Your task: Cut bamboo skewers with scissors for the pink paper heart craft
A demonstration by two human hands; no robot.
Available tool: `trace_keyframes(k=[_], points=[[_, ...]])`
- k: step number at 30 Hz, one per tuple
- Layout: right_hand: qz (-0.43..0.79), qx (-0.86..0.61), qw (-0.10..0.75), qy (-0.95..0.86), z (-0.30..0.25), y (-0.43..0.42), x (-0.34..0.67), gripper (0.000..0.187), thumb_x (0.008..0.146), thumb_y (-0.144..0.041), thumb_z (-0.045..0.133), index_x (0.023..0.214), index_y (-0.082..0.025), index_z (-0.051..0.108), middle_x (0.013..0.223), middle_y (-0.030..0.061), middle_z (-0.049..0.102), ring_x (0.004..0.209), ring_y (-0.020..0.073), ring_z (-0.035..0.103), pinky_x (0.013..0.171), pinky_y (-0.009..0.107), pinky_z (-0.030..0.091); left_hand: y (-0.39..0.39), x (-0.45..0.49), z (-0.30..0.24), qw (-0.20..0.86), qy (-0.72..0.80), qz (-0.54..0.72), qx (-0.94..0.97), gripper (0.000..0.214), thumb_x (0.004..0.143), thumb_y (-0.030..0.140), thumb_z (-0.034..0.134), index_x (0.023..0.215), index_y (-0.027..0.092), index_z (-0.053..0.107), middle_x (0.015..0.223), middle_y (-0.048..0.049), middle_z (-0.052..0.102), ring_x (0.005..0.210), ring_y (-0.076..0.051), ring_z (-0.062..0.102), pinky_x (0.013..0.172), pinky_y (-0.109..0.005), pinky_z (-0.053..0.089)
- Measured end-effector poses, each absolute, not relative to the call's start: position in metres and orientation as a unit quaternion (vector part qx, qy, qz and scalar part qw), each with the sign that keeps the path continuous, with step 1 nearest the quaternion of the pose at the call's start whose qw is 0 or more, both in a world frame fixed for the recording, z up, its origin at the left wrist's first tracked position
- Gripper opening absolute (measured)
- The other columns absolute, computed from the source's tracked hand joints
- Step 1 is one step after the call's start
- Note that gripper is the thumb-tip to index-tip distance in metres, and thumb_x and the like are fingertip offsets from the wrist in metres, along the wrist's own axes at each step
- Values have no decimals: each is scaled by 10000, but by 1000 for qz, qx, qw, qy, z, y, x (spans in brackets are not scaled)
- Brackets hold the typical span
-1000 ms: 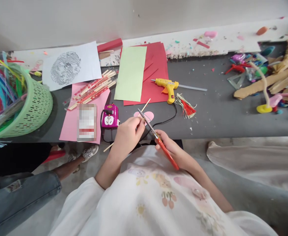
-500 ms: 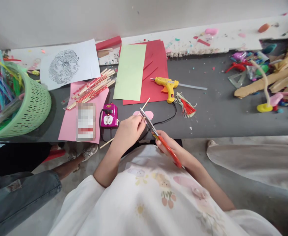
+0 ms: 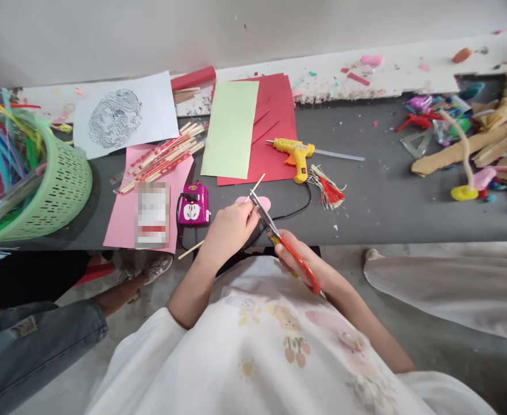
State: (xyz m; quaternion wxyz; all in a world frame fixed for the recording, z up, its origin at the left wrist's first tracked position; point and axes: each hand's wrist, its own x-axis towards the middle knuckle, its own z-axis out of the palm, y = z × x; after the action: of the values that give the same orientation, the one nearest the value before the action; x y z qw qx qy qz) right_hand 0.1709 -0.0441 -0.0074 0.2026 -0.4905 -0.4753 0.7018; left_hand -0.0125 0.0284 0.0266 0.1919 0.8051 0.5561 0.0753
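Observation:
My left hand (image 3: 232,229) is closed around a thin wooden stick (image 3: 190,250), whose lower end pokes out by the wrist and whose upper end shows beyond the fingers. In my right hand (image 3: 295,253) is a pair of scissors (image 3: 299,262) with red and yellow handles. Its blades lie across the stick just past my left fingertips, slightly apart; whether they touch the wood I cannot tell. Beneath them on the table lies a pink paper piece (image 3: 262,203), partly covered by my left hand and the blades.
A yellow glue gun (image 3: 295,154) rests on red paper (image 3: 279,115), its black cord running towards me. Left are a purple power socket (image 3: 194,204), wrapped chopsticks (image 3: 162,158) and a green basket (image 3: 65,178). A red tassel (image 3: 329,187) and craft scraps (image 3: 456,138) lie right. Other people's legs flank me.
The scissors' handles have spread a little, showing more of the yellow one. My left hand keeps its hold on the stick. The whole view has shifted very slightly.

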Motion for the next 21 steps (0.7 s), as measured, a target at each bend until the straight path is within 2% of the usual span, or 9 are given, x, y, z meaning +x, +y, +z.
trace_keyframes(k=[8, 21], points=[[716, -488, 201, -458, 0, -41, 170, 486, 891, -626, 389, 1143, -212, 374, 669, -78, 301, 522, 74, 294, 476, 227, 305, 29, -12, 25, 184, 555, 84, 807, 284, 956, 297, 372, 832, 191, 605, 753, -39, 635, 656, -171, 610, 556, -274, 314], [719, -476, 229, -453, -6, -43, 173, 464, 897, -620, 374, 1128, -217, 393, 711, -64, 322, 527, 70, 275, 468, 219, 313, 26, -13, 20, 182, 553, 124, 804, 254, 942, 277, 408, 860, 198, 635, 740, -23, 607, 630, -151, 572, 581, -266, 321]])
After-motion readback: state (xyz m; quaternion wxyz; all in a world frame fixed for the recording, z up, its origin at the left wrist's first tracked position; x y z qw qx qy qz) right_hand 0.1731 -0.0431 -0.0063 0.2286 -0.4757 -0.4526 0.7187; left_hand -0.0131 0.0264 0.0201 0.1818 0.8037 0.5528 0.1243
